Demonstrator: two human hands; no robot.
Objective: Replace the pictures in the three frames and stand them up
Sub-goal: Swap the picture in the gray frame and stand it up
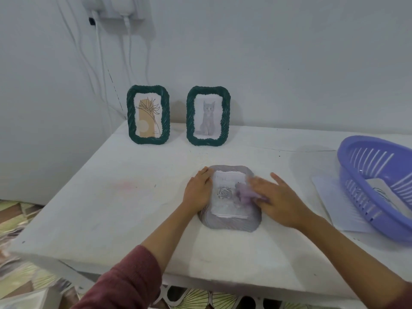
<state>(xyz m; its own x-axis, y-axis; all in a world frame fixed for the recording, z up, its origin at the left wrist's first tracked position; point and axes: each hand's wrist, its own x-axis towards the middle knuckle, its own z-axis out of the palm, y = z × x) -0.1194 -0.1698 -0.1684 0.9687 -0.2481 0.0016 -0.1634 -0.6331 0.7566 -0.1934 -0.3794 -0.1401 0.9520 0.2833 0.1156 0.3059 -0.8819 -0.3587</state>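
The left hand [197, 191] lies flat, fingers together, pressing the left edge of a grey frame [230, 198] that lies flat near the middle of the table [124, 208], toward its front edge. The right hand [279, 200], blurred, rests on the frame's right side with fingers spread over a small purple cloth [245, 192]. Two green frames, one with a flower picture [148, 114] and one with a cat picture [208, 116], stand upright along the back edge. A purple basket [376, 186] sits at the right edge on a sheet of paper [334, 204].
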